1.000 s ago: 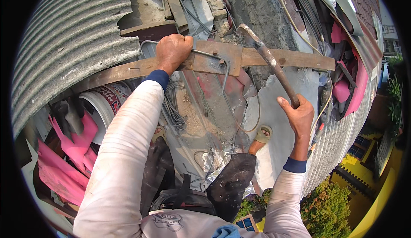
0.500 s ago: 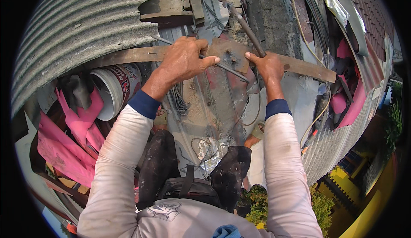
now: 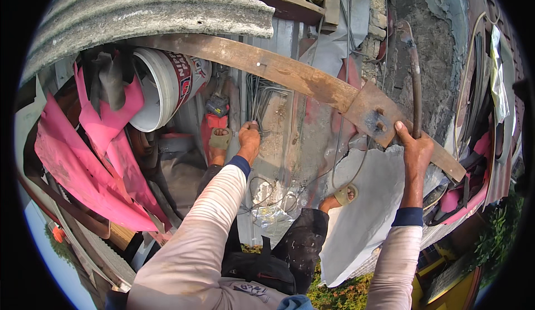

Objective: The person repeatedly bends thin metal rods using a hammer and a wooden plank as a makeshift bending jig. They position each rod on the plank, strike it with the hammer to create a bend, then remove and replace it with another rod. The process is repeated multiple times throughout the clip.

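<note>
A long wooden board [image 3: 290, 74] lies slanted across the view, with a square plate [image 3: 372, 109] on it that carries two short pegs. My right hand [image 3: 416, 153] is closed around the lower end of a bent, rusty pipe [image 3: 415, 81], its thumb against the edge of the plate. Lower down, by my left foot, my left hand [image 3: 249, 141] is closed at the near end of a bundle of thin metal rods [image 3: 258, 95]. What its fingers hold, if anything, is hidden. Beside the bundle lies a power tool [image 3: 217, 106] with a red base.
A white paint bucket [image 3: 167, 87] lies on its side at left, next to pink sheeting [image 3: 89, 165]. Corrugated roofing [image 3: 150, 9] spans the upper left. A pale flat sheet [image 3: 362, 204] lies by my right foot. Loose cables [image 3: 351, 9] run along the top.
My left hand has left the board and dropped to the rod bundle; the thin rod it held is no longer distinguishable. In the view, the board, pipe and my right hand have shifted right and down.
</note>
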Motion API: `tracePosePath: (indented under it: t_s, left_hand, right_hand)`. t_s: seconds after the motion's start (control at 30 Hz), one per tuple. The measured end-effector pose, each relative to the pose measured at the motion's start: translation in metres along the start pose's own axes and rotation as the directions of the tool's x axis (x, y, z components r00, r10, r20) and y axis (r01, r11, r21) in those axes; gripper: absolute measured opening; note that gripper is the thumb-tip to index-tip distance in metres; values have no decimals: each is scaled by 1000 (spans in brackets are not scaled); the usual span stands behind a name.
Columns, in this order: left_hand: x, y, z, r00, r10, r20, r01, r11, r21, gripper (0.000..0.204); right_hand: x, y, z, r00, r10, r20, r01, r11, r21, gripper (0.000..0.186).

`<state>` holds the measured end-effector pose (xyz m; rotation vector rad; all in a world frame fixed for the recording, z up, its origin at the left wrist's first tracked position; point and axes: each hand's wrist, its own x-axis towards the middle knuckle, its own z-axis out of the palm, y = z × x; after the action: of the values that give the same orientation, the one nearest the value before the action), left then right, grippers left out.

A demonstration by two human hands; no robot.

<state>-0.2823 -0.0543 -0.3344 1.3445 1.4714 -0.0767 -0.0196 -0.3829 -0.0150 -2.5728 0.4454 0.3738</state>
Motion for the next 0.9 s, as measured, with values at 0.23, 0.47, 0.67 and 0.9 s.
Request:
tracePosePath:
  t_s: [0.23,0.47,0.67,0.9]
  left_hand:
    - [137,-67,44,942,-321,101,336,882,-330,30]
    - [116,-13,-9,929,-276,248,300,951,-67,54]
    - [74,34,-120,817,-288,500,179,950,254,38]
    - [73,51,-287,823,-391,411,249,900,358,32]
  right_hand:
    - [6,5,2,995,9,103,-22,992,127,63]
    - [3,-2,-5,987,139,80,-133,989,-70,66]
    - [3,-8,-5,978,192,84,-192,981,-7,56]
    - [13,1,-4,973,203,113,-201,979,-22,56]
